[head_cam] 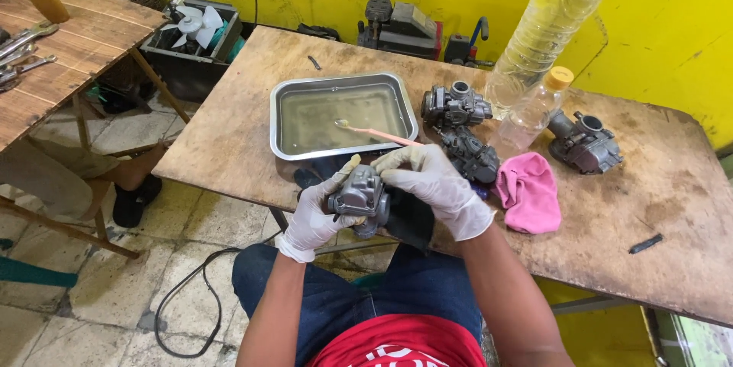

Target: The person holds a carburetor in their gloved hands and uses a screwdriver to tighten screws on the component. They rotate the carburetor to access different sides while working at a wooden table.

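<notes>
Both my hands wear white gloves. My left hand [317, 210] grips a grey metal carburetor [359, 197] from the left and below, over the table's near edge. My right hand [435, 184] rests on the carburetor's top and right side and also holds a pink toothbrush [376, 133], whose bristle end reaches over a metal tray [284, 119] of murky liquid. A dark cloth [412, 218] lies under the carburetor.
Three more carburetors [454, 106] [473, 155] [584, 142] sit on the wooden table [611, 214], with a pink rag [528, 193], a large clear bottle [553, 19] and a small yellow-capped bottle [534, 111]. Left: another table with wrenches [23, 50], a crate holding a fan [195, 27].
</notes>
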